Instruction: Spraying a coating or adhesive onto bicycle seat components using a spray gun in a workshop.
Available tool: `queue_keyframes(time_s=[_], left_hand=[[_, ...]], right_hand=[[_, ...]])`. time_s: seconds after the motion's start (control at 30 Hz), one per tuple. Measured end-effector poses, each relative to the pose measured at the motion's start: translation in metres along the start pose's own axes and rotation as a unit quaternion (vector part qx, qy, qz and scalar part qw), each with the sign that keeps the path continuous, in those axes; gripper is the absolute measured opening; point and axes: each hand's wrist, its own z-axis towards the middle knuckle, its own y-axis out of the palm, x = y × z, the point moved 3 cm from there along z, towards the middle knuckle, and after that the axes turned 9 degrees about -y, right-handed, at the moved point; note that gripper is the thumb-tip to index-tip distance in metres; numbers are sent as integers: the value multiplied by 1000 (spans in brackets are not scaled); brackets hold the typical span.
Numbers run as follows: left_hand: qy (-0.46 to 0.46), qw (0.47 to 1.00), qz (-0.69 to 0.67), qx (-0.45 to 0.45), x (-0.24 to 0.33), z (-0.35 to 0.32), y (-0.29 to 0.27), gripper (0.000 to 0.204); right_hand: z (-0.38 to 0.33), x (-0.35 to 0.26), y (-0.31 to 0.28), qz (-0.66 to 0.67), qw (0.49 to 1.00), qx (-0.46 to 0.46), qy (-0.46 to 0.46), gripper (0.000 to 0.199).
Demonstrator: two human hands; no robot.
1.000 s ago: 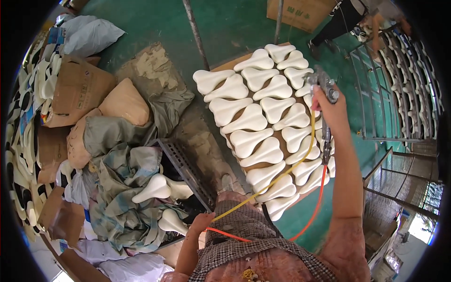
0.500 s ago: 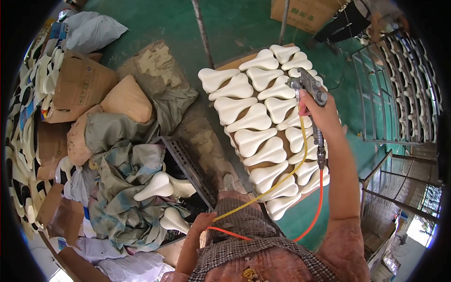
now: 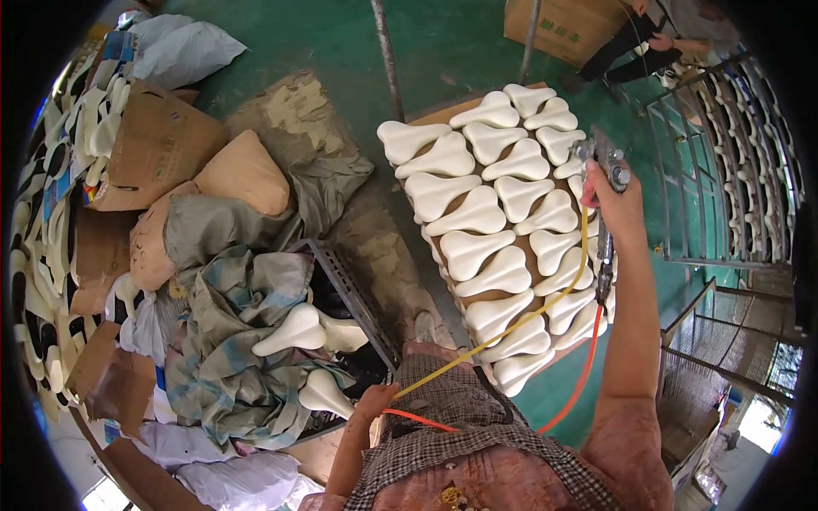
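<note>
right hand (image 3: 615,204) wrapped round gun (image 3: 612,158) | left hand (image 3: 375,399) closed round yellow hose (image 3: 503,333) | gun: by right edge of seats (image 3: 475,254); likely stiff, fairly heavy, hose-dragged; best held by grip | seats: probably light, easily marked

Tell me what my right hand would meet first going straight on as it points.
Past the spray gun it holds, your right hand would probably meet the cardboard box at the picture's top; depth is unclear.
</note>
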Motion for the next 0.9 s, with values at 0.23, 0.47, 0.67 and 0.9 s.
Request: queue_keyframes(time_s=[0.23,0.47,0.67,0.9], left_hand=[[-10,1000,-22,-14,-10,-7,0,56],[-17,1000,-9,-1,-18,-3,-2,56],[16,1000,5,-8,-18,3,5,56],[36,999,24,-27,-11,4,11,57]], right_hand=[[-42,-25,80,113,971,-208,44,28],[-29,-35,82,60,987,-144,30,25],[-30,-47,96,95,983,-157,19,26],[-40,-43,63,69,986,-147,22,22]])
